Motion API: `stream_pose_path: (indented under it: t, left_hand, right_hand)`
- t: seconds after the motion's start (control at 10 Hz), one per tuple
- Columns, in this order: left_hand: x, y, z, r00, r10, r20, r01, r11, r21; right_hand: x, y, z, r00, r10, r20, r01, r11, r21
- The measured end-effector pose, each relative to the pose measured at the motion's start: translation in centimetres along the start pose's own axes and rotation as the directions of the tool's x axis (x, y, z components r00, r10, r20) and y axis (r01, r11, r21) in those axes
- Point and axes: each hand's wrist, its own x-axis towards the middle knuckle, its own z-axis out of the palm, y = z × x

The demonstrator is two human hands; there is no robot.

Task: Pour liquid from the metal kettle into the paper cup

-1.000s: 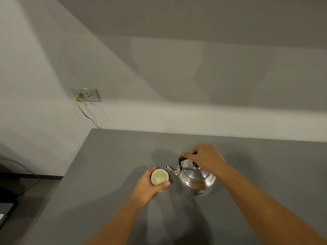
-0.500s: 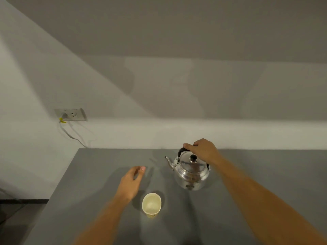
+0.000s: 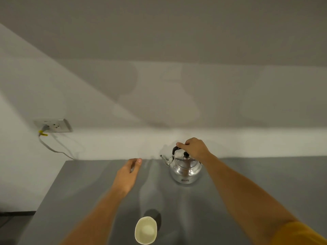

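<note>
A shiny metal kettle (image 3: 184, 169) with a black lid knob stands upright on the grey table (image 3: 85, 188), its spout pointing left. My right hand (image 3: 194, 148) is closed over its black top handle. A pale paper cup (image 3: 146, 230) stands upright at the table's near edge, well in front of the kettle. My left hand (image 3: 127, 173) hovers flat above the table, left of the kettle and beyond the cup, holding nothing, fingers loosely apart.
A white wall rises just behind the table. A wall socket (image 3: 54, 125) with a plugged grey cable (image 3: 51, 147) sits at the left. The table's left edge drops to a dark floor (image 3: 10, 225).
My left hand let go of the cup and moved away from it. The cup now stands alone, nearer to me. My right hand keeps hold of the kettle's handle.
</note>
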Motion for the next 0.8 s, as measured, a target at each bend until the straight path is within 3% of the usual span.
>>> stream_pose_path:
  t: [0.4,0.6,0.8]
  left_hand:
    - [0.8,0.9,0.1,1.0,-0.007,0.004,0.007,1.0,0.017]
    - [-0.4,1.8,-0.3,1.0,0.004,0.006,-0.004,0.998,0.058]
    - [-6.0,6.7,-5.3,0.984,0.179,-0.027,-0.176,0.981,0.076]
  right_hand:
    - [1.2,0.7,0.5,1.0,0.014,0.004,-0.014,1.0,0.012]
    - [-0.2,-0.5,-1.0,0.997,-0.072,0.018,0.073,0.995,-0.064]
    - [-8.0,-5.3,-5.9,0.94,-0.264,-0.215,0.232,0.959,-0.163]
